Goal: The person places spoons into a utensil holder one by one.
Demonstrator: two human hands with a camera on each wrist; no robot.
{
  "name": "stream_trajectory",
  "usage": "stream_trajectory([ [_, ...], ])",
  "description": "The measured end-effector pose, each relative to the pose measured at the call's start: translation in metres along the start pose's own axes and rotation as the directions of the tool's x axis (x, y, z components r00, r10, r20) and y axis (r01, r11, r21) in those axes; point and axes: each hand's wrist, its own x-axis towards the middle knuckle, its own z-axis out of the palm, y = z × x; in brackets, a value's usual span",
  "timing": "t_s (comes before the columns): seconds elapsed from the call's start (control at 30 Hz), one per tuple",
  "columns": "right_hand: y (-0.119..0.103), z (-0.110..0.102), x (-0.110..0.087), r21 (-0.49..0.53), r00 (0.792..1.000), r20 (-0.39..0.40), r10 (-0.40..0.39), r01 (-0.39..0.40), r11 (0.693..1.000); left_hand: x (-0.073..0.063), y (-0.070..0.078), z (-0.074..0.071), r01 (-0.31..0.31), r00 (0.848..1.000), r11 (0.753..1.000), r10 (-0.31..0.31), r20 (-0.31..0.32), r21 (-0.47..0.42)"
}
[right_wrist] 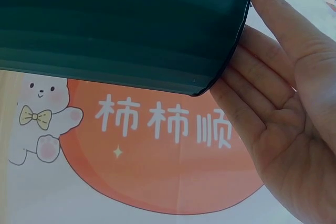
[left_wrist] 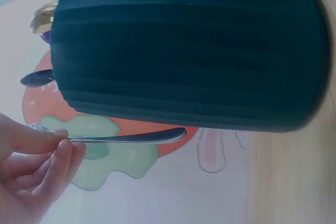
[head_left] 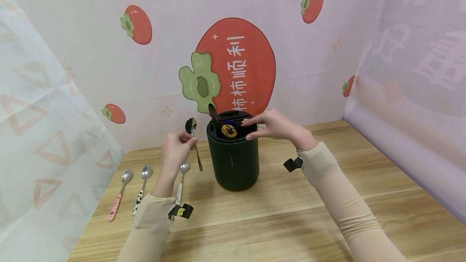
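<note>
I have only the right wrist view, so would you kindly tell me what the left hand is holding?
Observer: The left hand pinches a spoon.
Operator: Thank you; which way is it turned, please?
Observer: Its bowl is up, with the handle slanting down toward the table.
Operator: And may I ask what lies to the left of the holder?
Observer: Three more spoons lie there, the one farthest from the holder with a pink handle.
</note>
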Motion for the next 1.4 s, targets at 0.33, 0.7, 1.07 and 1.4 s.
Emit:
stream_trajectory([
  [0.33, 0.000, 0.000, -0.001, 0.001, 1.000, -0.005, -0.010, 0.010, 1.000, 0.000, 0.019, -0.008, -0.051, 0.998, 0.999, 0.050, -0.043, -0.013],
  [0.7, 0.000, 0.001, 0.001, 0.002, 1.000, -0.003, -0.014, 0.014, 1.000, 0.001, 0.036, -0.015, -0.098, 0.991, 0.993, 0.092, -0.096, -0.059],
  [1.07, 0.002, 0.001, 0.000, -0.001, 1.000, -0.019, -0.024, 0.024, 1.000, 0.005, 0.051, -0.021, -0.155, 0.979, 0.983, 0.140, -0.145, -0.094],
  [1.4, 0.003, 0.002, 0.001, -0.001, 0.999, -0.025, -0.037, 0.037, 0.999, 0.008, 0.061, -0.025, -0.221, 0.962, 0.959, 0.184, -0.200, -0.180],
])
